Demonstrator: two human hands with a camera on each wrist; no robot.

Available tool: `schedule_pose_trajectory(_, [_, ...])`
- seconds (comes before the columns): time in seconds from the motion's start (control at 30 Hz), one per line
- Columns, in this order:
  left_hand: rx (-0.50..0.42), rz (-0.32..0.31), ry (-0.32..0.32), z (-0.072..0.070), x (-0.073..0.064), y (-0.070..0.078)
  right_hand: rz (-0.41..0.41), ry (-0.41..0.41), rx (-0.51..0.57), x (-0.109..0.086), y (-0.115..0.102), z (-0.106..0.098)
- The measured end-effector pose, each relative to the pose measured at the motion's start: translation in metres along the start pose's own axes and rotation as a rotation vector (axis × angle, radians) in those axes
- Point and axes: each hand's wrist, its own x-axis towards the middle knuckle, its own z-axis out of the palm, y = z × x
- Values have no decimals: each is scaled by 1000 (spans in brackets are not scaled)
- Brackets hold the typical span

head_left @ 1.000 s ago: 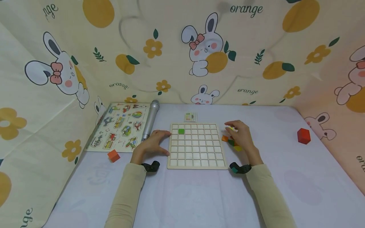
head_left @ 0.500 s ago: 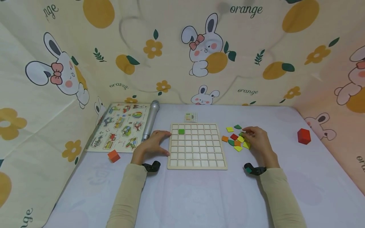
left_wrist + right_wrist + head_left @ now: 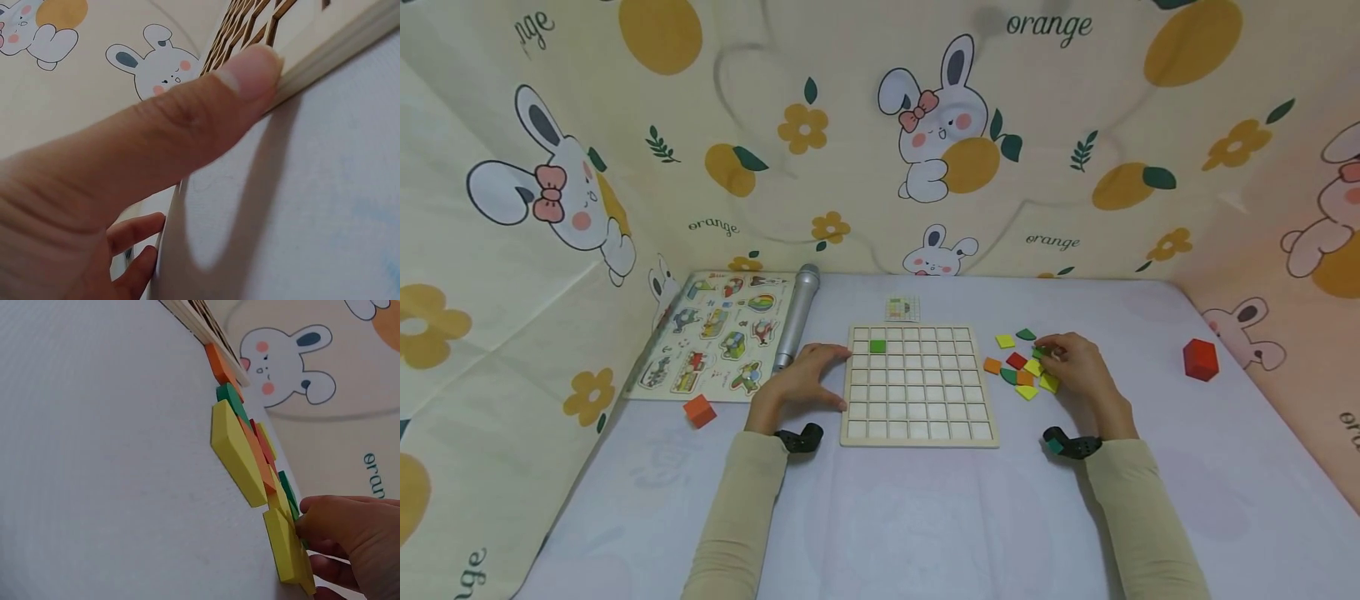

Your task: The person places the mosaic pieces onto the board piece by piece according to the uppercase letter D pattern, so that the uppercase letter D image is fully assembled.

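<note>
The grid board [image 3: 919, 387] lay on the worktop [image 3: 917, 517]; the card [image 3: 902, 308] lay behind it, the pieces [image 3: 1026, 378] to its right, the picture board [image 3: 713, 340] to its left.

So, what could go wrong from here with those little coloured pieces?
Two things, perhaps. The right hand is right at a crowded cluster of coloured pieces, some touching each other, so picking one up might drag or scatter its neighbours. Also, an orange piece lies close to the right edge of the board; if the left hand, touching the left edge, pushed too hard, the board could bump that piece.
</note>
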Motion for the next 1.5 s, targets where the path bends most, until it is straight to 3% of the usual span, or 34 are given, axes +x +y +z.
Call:
schedule_pose_trajectory(0.17, [4,-1,4,1,-1,0,-4,0,-22,1,0,0])
schedule_pose_trajectory(0.4, [20,3,10,3,-1,-1,7,77,29,5,-8,4])
schedule_pose_trajectory(0.57, [19,-9,8,2,-1,-1,-85,125,97,12,-31,16])
schedule_pose_trajectory(0.7, [18,-10,5,2,-1,-1,-223,145,145,18,-54,29])
schedule_pose_trajectory(0.8, [10,-14,5,2,-1,-1,-303,137,173,23,-71,40])
schedule_pose_trajectory(1.17, [10,-9,1,2,-2,1,-409,22,256,41,-118,92])
schedule_pose_trajectory(1.5, [0,-1,3,2,-1,-1,-439,-24,266,47,-145,118])
